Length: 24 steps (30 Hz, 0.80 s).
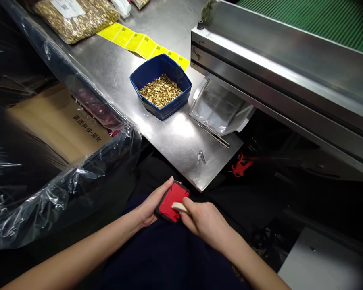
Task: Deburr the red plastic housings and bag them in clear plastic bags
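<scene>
Holding the red block (172, 201) low over our lap, just below the tabletop (181, 137) edge, left hand (149, 205) fingers clamped round its side, right hand (204, 221) fingers pinched on a pale stick (179, 207) pressed to its face. Nothing's under it, so a slip probably drops it onto our lap. An elbow jerk could also tip the blue tub (161, 86) of brass bits.

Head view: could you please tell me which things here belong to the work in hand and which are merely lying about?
In hand:
left hand
right hand
flat red plastic device
pale strip against it

Lying about:
blue tub of small brass parts
yellow label strip
clear bag of brass parts
small metal clip
steel table
</scene>
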Motion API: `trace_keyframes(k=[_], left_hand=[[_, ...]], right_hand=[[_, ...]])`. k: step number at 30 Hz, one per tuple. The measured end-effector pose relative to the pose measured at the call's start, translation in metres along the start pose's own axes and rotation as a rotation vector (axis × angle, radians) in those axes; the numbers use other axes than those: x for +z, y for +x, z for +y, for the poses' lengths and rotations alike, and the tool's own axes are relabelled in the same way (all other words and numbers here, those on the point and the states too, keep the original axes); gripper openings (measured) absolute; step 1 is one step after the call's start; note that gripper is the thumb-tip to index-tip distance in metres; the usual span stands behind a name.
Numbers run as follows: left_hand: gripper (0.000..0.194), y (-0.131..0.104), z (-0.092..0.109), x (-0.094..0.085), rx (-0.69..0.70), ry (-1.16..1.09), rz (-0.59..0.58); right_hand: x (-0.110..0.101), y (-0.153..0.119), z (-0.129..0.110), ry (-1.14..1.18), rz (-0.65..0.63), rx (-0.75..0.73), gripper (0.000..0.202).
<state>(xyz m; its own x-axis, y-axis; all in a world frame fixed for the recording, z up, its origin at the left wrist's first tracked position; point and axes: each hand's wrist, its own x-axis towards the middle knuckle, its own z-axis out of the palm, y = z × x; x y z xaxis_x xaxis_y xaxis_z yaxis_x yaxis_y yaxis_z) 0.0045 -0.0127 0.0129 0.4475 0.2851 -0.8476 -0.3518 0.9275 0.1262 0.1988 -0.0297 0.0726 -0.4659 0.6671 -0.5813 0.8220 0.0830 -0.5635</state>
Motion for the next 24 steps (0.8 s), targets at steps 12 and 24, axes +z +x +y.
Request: trace_keyframes(k=[12, 24], left_hand=[[0.051, 0.0019, 0.0011, 0.0002, -0.031, 0.015, 0.006], [0.051, -0.0004, 0.0037, -0.0003, -0.048, -0.031, 0.000]], right_hand=[[-0.0007, 0.0020, 0.0048, 0.014, 0.040, 0.028, 0.017], [-0.0010, 0.0041, 0.0011, 0.002, 0.007, -0.005, 0.013]])
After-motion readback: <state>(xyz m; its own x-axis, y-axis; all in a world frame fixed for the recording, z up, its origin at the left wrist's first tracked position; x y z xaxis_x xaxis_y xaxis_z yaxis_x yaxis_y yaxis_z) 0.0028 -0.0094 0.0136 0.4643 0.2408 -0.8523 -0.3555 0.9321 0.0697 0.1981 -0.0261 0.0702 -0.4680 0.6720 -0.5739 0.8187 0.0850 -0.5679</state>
